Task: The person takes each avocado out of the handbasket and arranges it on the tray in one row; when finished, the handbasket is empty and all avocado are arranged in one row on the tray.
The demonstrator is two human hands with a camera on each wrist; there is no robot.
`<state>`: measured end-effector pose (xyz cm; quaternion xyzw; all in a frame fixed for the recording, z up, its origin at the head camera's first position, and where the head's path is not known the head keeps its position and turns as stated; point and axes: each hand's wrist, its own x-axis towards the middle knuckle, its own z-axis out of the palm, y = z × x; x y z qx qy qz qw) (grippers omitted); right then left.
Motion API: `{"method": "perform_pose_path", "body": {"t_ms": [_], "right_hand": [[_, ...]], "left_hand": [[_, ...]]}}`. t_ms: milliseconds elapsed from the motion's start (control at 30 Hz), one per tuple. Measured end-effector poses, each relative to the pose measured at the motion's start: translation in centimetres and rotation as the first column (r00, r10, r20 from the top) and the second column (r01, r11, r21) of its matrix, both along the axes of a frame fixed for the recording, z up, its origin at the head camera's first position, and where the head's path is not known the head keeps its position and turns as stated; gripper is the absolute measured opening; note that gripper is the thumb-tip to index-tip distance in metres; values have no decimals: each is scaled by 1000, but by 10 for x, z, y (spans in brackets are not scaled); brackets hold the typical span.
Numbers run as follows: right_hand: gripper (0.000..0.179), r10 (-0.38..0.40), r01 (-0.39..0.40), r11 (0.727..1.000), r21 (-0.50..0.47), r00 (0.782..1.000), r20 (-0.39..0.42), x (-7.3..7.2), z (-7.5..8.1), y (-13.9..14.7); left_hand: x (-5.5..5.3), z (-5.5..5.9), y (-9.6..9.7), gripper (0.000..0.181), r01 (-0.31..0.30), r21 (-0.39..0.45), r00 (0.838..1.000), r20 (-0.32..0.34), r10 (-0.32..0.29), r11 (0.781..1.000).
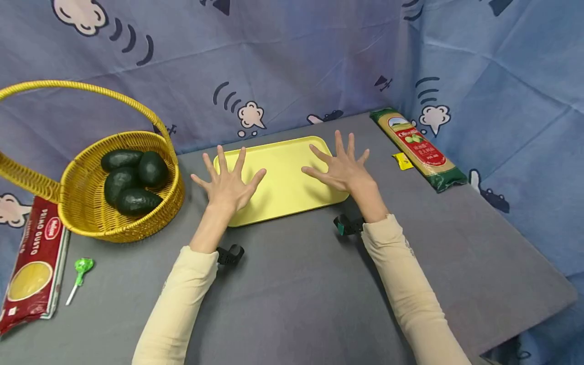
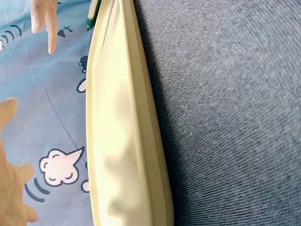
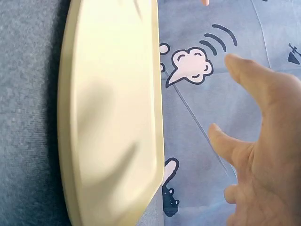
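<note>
Both hands hover with fingers spread and nothing held. My left hand (image 1: 226, 188) is over the left end of a yellow rectangular tray (image 1: 278, 182); my right hand (image 1: 343, 170) is over its right end. The tray lies flat on the grey table and holds nothing. In the left wrist view, part of the left hand (image 2: 11, 179) shows at the left edge, beside the tray (image 2: 110, 117). The right wrist view shows the right hand (image 3: 263, 127) at the right, with its shadow falling on the tray (image 3: 113, 108).
A yellow wicker basket (image 1: 169, 213) with several avocados (image 1: 138, 202) stands left. Beside it lie a red pasta packet (image 1: 34, 263) and a green lollipop (image 1: 82, 268). At the back right are a green-gold pasta packet (image 1: 417, 147) and a small yellow-wrapped sweet (image 1: 403, 161). Patterned blue cloth (image 1: 292, 66) hangs behind.
</note>
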<state>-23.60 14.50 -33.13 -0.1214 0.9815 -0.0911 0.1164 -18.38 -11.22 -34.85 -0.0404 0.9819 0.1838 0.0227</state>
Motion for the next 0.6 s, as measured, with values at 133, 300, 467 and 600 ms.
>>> {"method": "perform_pose_path", "body": {"t_ms": [133, 300, 467, 600], "right_hand": [[84, 6, -6, 999, -41, 1000, -5, 3, -2, 4], [82, 10, -11, 995, -100, 1000, -13, 6, -11, 12], [80, 36, -41, 985, -169, 999, -28, 6, -21, 23], [80, 102, -94, 950, -299, 995, 11, 1, -21, 32]], "left_hand": [[2, -1, 0, 83, 3, -11, 1000, -2, -3, 1000], [5, -4, -1, 82, 6, -15, 1000, -12, -6, 1000], [10, -5, -2, 82, 25, -24, 999, -22, -26, 999], [15, -1, -8, 79, 61, -24, 996, -56, -62, 998]]}}
